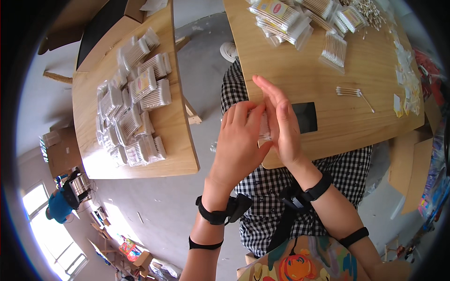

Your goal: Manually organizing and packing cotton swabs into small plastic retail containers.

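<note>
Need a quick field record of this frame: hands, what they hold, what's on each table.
left hand: pressed against a small clear pack of cotton swabs
right hand: flat against the pack's other side
near table: dark rectangular pad, loose cotton swabs, bagged swab packs
left table: heap of filled packs

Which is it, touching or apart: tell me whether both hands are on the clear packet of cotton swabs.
Touching. The head view shows the left hand and right hand pressed against the clear packet of cotton swabs from either side, with no gap visible.
</note>
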`<state>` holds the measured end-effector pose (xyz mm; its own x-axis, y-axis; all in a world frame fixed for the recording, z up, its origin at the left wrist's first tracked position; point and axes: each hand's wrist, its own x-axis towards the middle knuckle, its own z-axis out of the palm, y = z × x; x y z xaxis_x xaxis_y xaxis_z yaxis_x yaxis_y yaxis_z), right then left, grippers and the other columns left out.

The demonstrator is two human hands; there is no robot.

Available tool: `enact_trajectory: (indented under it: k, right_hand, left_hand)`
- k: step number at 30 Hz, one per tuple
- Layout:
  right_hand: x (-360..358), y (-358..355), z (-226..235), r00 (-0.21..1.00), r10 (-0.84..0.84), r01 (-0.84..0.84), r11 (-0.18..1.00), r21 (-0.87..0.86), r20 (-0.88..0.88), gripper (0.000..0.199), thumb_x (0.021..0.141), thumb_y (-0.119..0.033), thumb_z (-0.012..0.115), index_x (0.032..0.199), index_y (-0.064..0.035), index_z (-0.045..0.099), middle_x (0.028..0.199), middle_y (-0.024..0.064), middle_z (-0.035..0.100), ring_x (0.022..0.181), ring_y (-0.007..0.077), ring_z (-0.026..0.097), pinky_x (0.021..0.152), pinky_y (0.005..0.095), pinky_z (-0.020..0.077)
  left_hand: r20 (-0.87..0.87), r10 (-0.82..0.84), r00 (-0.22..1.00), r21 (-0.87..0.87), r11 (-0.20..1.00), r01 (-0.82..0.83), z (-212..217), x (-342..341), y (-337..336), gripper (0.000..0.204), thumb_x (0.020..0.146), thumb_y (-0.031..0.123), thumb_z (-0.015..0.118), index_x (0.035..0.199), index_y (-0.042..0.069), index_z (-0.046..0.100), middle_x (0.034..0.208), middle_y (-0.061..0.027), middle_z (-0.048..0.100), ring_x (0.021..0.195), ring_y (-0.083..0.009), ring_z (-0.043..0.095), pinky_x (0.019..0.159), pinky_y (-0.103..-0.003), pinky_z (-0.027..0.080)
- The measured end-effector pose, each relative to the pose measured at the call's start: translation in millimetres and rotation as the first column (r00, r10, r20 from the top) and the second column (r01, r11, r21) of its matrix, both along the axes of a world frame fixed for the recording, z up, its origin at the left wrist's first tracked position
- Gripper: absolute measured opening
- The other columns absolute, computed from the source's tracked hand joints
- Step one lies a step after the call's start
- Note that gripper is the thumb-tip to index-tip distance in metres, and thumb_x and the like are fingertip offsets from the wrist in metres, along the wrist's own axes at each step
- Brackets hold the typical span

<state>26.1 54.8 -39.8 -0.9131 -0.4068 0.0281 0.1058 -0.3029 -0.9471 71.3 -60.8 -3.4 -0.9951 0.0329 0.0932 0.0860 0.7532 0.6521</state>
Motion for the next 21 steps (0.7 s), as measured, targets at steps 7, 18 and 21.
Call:
enact_trajectory:
  k: [7, 18, 21]
  right_hand:
    - [3, 11, 7, 0.972, -0.236, 0.236, 0.971, 0.049, -0.008, 0.054, 0.106, -0.04, 0.032, 0.14, 0.001, 0.04, 0.145, 0.019, 0.043, 0.141, 0.0271, 0.033, 0.118, 0.0409, 0.0212]
    - [36, 89, 49, 0.884, 0.204, -0.242, 0.97, 0.037, 0.419, 0.05, 0.105, -0.037, 0.04, 0.139, -0.0007, 0.038, 0.134, 0.0212, 0.049, 0.089, 0.0239, 0.07, 0.063, 0.0265, 0.0576]
    - [46, 96, 72, 0.731, 0.443, -0.361, 0.896, -0.257, 0.519, 0.062, 0.104, -0.044, 0.035, 0.148, -0.0018, 0.026, 0.142, 0.0213, 0.041, 0.104, 0.0276, 0.067, 0.077, 0.0337, 0.0602]
  left_hand:
    - [0.228, 0.127, 0.965, -0.027, 0.992, -0.124, 15, -20, -1, 0.038, 0.073, 0.016, 0.077, 0.106, 0.003, 0.062, 0.098, -0.013, 0.065, 0.091, -0.0287, 0.065, 0.077, -0.038, 0.051]
    - [0.563, 0.294, 0.772, 0.194, 0.862, -0.469, 60, 37, -42, 0.02, 0.083, 0.009, 0.072, 0.098, -0.003, 0.064, 0.085, -0.008, 0.068, 0.079, -0.0129, 0.064, 0.069, -0.028, 0.051]
    - [0.349, 0.237, 0.907, 0.503, 0.769, -0.394, 64, 38, 12, 0.018, 0.082, 0.006, 0.074, 0.097, 0.001, 0.066, 0.088, -0.0064, 0.067, 0.082, -0.0123, 0.061, 0.072, -0.028, 0.049]
